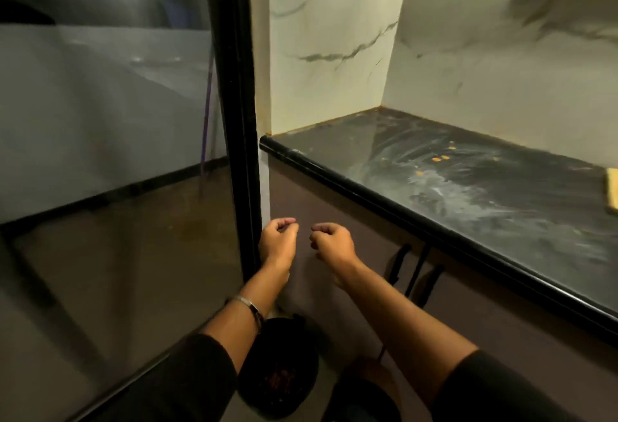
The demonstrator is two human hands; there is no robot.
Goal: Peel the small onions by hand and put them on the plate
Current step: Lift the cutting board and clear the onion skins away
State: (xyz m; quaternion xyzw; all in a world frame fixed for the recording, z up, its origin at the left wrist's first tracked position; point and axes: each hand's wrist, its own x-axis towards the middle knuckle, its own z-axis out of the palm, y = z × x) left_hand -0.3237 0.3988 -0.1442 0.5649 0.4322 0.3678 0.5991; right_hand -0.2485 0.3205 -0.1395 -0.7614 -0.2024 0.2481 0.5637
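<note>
My left hand [279, 239] and my right hand [331, 242] are stretched out side by side in front of the brown cabinet front, below the counter edge. The fingers of both hang loosely curled, and I see nothing held in either. A metal bracelet sits on my left forearm. Under my arms on the floor stands a dark round bin [301, 331] with reddish-brown peel scraps inside. No onion and no plate is in view.
A black counter [468, 194] with pale smears and a few orange bits runs along the right. A yellow object [612, 192] is cut off at the right edge. Dark handles [414, 271] hang below the counter. A black-framed glass door [240, 120] stands at the left.
</note>
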